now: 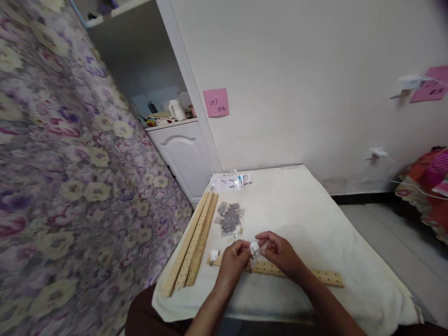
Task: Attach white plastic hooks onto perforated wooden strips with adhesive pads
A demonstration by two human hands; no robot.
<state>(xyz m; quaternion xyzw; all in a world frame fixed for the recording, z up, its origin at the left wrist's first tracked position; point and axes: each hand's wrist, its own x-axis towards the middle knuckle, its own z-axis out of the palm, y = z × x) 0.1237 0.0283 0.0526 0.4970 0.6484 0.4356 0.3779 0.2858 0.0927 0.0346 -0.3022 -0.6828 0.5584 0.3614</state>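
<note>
My left hand [235, 261] pinches a small white hook [254, 248] with a rounded plate, above the middle of a wooden strip with holes [325, 277]. To its right is my right hand [278, 252], fingers curved and apart beside the hook's plate; whether they touch it I cannot tell. A second white hook [214, 255] with a squarish plate and a metal end sits at the strip's left end. Behind my left hand lies a loose small hook [236, 235] near a pile of small grey plastic packets [230, 218].
Several more perforated wooden strips [194, 242] lie side by side along the table's left edge. Flat printed packages [227, 183] rest at the back left of the cloth-covered table [280, 200]. A floral curtain [87, 186] hangs on the left, and a wall [280, 93] stands behind.
</note>
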